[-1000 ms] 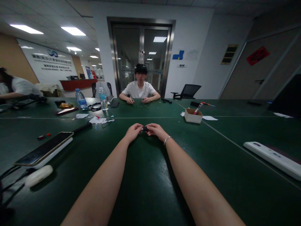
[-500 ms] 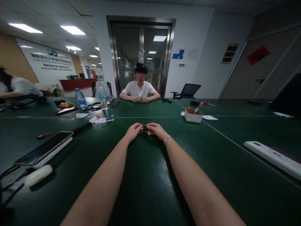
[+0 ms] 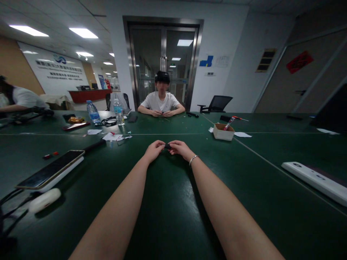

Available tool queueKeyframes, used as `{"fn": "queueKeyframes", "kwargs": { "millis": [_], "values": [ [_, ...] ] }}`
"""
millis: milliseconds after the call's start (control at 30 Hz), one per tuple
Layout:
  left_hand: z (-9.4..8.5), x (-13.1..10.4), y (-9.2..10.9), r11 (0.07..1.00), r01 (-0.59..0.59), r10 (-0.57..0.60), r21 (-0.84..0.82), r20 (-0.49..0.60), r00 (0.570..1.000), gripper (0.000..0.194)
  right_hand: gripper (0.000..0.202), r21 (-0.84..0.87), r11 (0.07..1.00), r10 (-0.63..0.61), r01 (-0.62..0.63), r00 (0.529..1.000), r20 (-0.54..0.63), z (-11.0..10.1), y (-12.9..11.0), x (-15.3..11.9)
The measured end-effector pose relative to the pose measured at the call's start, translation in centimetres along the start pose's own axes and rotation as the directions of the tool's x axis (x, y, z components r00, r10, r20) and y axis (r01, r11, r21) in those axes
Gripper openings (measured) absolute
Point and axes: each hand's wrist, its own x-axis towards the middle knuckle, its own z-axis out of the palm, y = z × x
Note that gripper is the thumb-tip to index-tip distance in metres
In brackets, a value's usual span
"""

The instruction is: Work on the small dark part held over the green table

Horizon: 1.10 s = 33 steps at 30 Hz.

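Note:
Both my arms reach out over the dark green table (image 3: 168, 202), and the hands meet near its middle. Between my fingertips is a small black object (image 3: 167, 146), too small and dark for me to name its kind. My left hand (image 3: 155, 151) pinches its left end with thumb and fingers. The right end is gripped by my right hand (image 3: 180, 149), whose wrist carries a silver bracelet (image 3: 193, 159). My fingers cover part of the object.
Across the table sits a person (image 3: 162, 101) in white. On the left are a phone (image 3: 52, 169), a white rounded device (image 3: 45, 200), paper scraps (image 3: 113, 137) and water bottles (image 3: 118, 112). To the right stand a small box (image 3: 223, 133) and a long white device (image 3: 314, 182).
My hands stay in nearly the same place. The silvery part that showed at the left of the black object is now barely visible between my fingertips.

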Motion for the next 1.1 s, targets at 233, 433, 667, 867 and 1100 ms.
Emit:
{"fn": "queueKeyframes", "kwargs": {
  "millis": [233, 433, 667, 867, 1100],
  "values": [
    [-0.07, -0.05, 0.08, 1.0, -0.001, 0.001, -0.002, -0.016, 1.0, 0.026, 0.008, -0.005, 1.0, 0.001, -0.001, 1.0, 0.011, 0.03, -0.09, -0.04],
    [-0.05, -0.29, 0.7, 1.0, 0.002, -0.001, -0.024, 0.033, 0.999, 0.026, 0.012, 0.007, 1.0, -0.011, 0.011, 1.0, 0.024, 0.07, -0.11, -0.14],
    [-0.2, -0.18, 0.35, 1.0, 0.012, -0.012, 0.028, -0.003, 1.0, 0.024, 0.015, -0.011, 1.0, -0.012, 0.012, 1.0, 0.009, 0.12, -0.18, -0.23],
    [-0.1, -0.32, 0.6, 1.0, 0.012, -0.012, 0.012, 0.006, 1.0, 0.025, 0.015, -0.014, 1.0, -0.012, 0.012, 1.0, 0.004, 0.14, -0.16, -0.19],
    [-0.03, -0.27, 0.57, 1.0, 0.008, -0.008, -0.003, -0.005, 1.0, 0.024, 0.015, 0.0, 1.0, -0.019, 0.019, 1.0, 0.007, -0.01, 0.13, 0.04]
  ]
}}
